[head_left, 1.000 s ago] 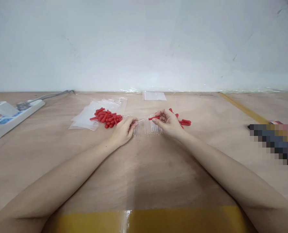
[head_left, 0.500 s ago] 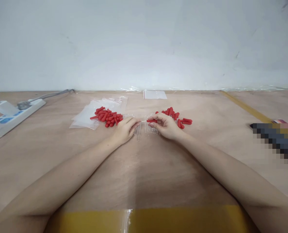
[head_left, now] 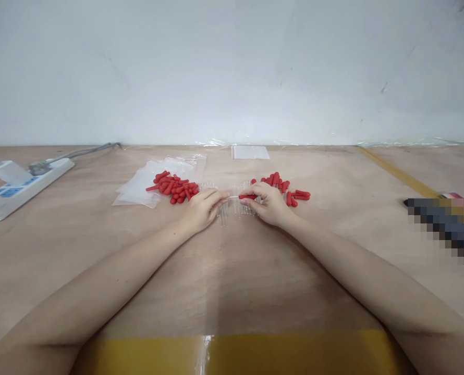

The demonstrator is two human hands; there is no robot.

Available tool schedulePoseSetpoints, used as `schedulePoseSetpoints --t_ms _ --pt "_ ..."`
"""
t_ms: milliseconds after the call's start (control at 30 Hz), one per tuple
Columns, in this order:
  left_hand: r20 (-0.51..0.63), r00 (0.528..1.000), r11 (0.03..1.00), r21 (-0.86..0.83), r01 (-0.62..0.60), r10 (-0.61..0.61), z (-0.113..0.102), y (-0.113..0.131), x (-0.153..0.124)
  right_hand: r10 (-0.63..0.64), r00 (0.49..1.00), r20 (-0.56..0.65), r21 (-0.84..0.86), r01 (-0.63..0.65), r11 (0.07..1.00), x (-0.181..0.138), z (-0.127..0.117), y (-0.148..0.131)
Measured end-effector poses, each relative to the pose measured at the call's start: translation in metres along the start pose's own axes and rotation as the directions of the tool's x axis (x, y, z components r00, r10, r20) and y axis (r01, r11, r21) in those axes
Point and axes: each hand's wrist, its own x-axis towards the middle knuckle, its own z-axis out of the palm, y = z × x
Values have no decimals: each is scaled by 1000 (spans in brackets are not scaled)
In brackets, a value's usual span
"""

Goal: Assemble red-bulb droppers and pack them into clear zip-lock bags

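My left hand is closed, pinching a thin clear tube at its left end. My right hand is closed on a red rubber cap that meets the tube's right end. Both hands rest on the brown table, over a loose row of clear tubes. A pile of red caps lies just left of my left hand. Behind my right hand lies a second pile of red pieces.
Clear plastic bags lie under and left of the left pile. A small zip bag sits by the wall. A white power strip with a grey cable is at the far left. A blurred object is at the right edge.
My right hand has brought the red cap down and left onto the end of the tube held by my left hand. The hands have closed in on each other.
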Motion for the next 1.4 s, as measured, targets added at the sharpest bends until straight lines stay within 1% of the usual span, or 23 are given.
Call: schedulePoseSetpoints --t_ms 100,200,300,400,600,733,933,1067,1133,1267,1400 --pt "-12 999 999 -35 -33 32 0 1 -1 34 999 -2 55 -34 998 -2 4 0" --pt "-22 998 997 -59 -54 52 -1 1 -1 39 999 -3 76 -38 996 -4 7 1" --pt "-26 998 997 -65 -51 50 -2 3 -1 18 1000 -5 105 -17 994 -6 9 2" --pt "-6 997 996 -58 -72 72 -4 4 1 -3 1000 -11 109 4 994 -6 8 2" --pt "-2 992 991 -31 -127 127 -4 2 -2 -52 998 26 96 50 994 -8 8 0" --pt "52 986 987 -3 -158 158 -3 -3 -5 -82 995 57 68 78 995 -8 7 -1" --pt "111 985 988 70 -140 131 -2 -4 -5 -145 985 90 -25 147 989 -5 6 0" --pt "93 989 991 55 -124 119 -1 1 -2 -181 978 99 -65 188 980 -3 8 1" --pt "74 992 994 47 -102 98 -1 3 -1 -177 981 81 -69 183 981 -2 9 0" --pt "79 994 996 59 -74 69 -1 6 2 -135 988 76 -81 141 987 0 12 -1" --pt "79 995 995 72 -74 68 0 7 2 -98 993 70 -66 103 993 0 14 -2"
